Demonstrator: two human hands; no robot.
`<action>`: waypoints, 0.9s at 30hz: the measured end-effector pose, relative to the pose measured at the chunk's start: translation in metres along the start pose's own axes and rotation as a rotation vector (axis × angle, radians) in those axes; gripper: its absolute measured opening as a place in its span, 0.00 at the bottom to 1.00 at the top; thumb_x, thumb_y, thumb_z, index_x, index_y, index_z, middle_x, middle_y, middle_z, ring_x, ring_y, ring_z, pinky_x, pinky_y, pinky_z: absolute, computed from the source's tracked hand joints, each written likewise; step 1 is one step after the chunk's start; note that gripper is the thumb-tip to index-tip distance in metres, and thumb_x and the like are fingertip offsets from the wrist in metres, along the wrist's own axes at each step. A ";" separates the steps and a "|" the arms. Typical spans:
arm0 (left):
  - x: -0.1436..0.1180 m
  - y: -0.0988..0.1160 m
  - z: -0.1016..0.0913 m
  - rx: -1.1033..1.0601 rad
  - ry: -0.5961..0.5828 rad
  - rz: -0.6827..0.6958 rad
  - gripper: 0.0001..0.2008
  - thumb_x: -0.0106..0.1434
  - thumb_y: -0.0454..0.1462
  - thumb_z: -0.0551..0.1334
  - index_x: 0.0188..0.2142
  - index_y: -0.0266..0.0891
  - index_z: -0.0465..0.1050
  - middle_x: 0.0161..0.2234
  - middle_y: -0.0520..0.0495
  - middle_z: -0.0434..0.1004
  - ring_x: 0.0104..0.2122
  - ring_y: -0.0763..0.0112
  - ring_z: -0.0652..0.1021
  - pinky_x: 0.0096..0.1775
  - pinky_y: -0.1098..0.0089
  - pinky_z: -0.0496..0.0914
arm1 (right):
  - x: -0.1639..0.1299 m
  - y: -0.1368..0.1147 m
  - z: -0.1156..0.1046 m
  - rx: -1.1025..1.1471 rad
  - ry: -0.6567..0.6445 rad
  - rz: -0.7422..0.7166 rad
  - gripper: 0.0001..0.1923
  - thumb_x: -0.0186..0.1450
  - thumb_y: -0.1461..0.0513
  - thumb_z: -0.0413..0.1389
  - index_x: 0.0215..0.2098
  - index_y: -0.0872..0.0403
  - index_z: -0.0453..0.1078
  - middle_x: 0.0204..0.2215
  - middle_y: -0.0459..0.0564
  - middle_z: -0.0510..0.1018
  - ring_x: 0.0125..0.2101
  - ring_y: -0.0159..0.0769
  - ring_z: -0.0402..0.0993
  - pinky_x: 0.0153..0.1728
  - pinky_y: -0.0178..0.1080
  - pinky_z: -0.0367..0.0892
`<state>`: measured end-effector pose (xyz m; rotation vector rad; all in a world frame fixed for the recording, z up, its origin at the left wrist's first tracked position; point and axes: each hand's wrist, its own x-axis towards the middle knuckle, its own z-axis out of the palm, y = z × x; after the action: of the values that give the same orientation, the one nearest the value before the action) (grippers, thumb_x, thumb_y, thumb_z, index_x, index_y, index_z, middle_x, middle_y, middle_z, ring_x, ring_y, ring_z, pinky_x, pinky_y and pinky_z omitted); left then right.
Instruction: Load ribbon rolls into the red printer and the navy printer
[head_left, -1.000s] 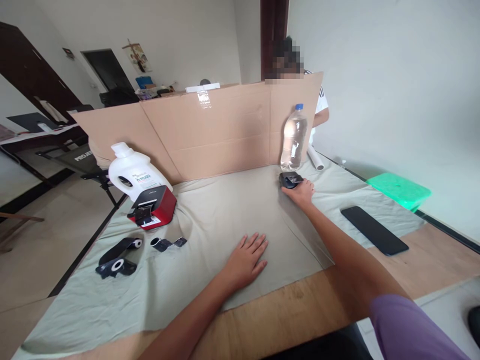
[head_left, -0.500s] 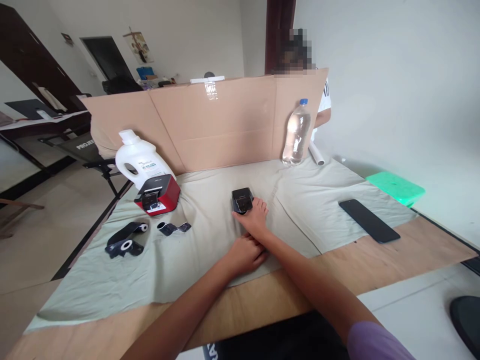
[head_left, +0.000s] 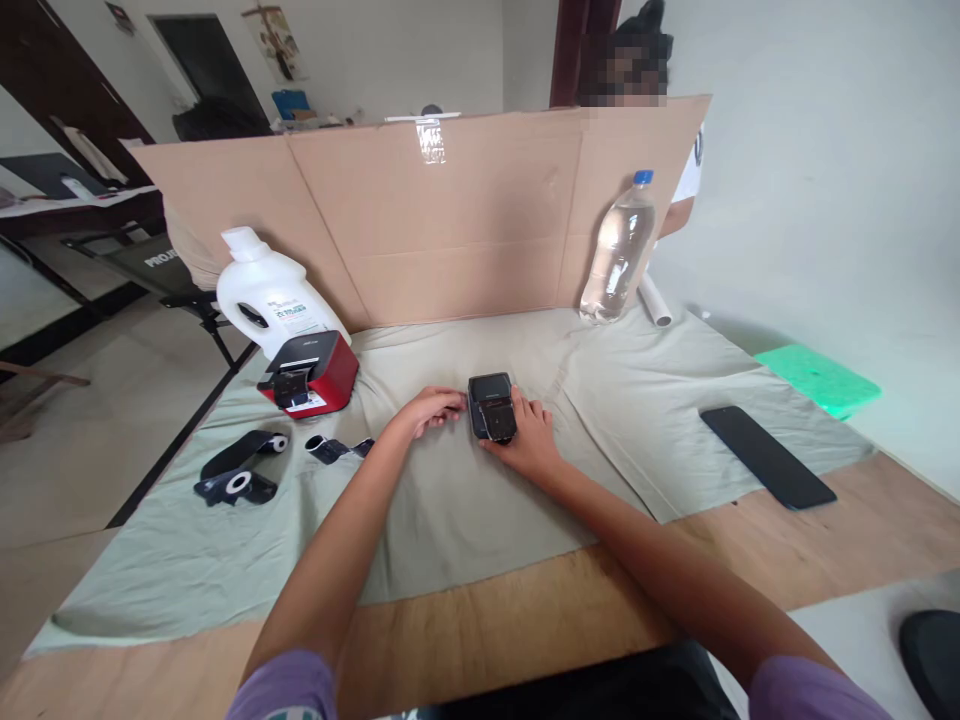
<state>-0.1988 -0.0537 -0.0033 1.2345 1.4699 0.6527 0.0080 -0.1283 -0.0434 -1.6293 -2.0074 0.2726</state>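
A small black label printer (head_left: 491, 390) stands on the cloth in front of me, a glossy dark strip hanging over its front. My right hand (head_left: 531, 440) grips it, thumb at the near edge and fingers along the right side. On the other side, my left hand (head_left: 433, 408) has its fingers stretched toward the printer's left wall; whether they touch it I cannot tell. Left of my left forearm lies a short roll of black film (head_left: 326, 449), partly unwound. Farther left are black film rolls with white cores (head_left: 240, 484).
A red and black label printer (head_left: 319, 370) stands before a white detergent jug (head_left: 274, 290). A water bottle (head_left: 619, 250) leans on a cardboard screen (head_left: 465, 220), near a white tube (head_left: 655, 300). On the right are a black phone (head_left: 765, 455) and a green box (head_left: 817, 380). A person is behind the screen.
My left hand has moved from beneath my right wrist up to the printer's left side, its fingers now extended. My right hand stays on the printer. The camera view has shifted slightly.
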 end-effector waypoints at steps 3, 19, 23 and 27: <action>0.009 -0.004 0.004 -0.086 -0.084 -0.053 0.14 0.52 0.37 0.68 0.38 0.35 0.79 0.35 0.44 0.82 0.20 0.81 0.72 0.17 0.79 0.51 | 0.000 0.003 0.003 0.017 -0.010 -0.007 0.54 0.58 0.43 0.61 0.72 0.57 0.45 0.64 0.64 0.66 0.55 0.61 0.63 0.52 0.54 0.57; 0.016 -0.009 0.008 -0.090 -0.060 -0.159 0.08 0.54 0.39 0.67 0.32 0.35 0.78 0.32 0.43 0.81 0.18 0.82 0.68 0.15 0.80 0.47 | 0.004 0.006 0.002 0.060 -0.084 0.043 0.55 0.59 0.44 0.59 0.74 0.56 0.40 0.62 0.66 0.69 0.53 0.64 0.64 0.50 0.54 0.57; 0.013 -0.008 0.010 -0.073 -0.052 -0.154 0.09 0.55 0.39 0.67 0.33 0.34 0.78 0.33 0.43 0.81 0.19 0.81 0.69 0.16 0.79 0.47 | 0.003 0.006 0.001 0.055 -0.084 0.043 0.54 0.59 0.43 0.59 0.74 0.55 0.41 0.62 0.65 0.68 0.53 0.64 0.64 0.50 0.54 0.58; 0.008 -0.002 0.010 -0.091 -0.055 -0.044 0.21 0.56 0.38 0.66 0.49 0.35 0.78 0.33 0.45 0.80 0.19 0.80 0.68 0.17 0.78 0.50 | 0.003 0.006 0.002 0.038 -0.083 0.046 0.54 0.59 0.43 0.59 0.74 0.55 0.41 0.61 0.65 0.70 0.54 0.65 0.64 0.50 0.55 0.58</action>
<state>-0.1893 -0.0489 -0.0105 1.1391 1.4029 0.6440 0.0117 -0.1234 -0.0468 -1.6668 -2.0151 0.3984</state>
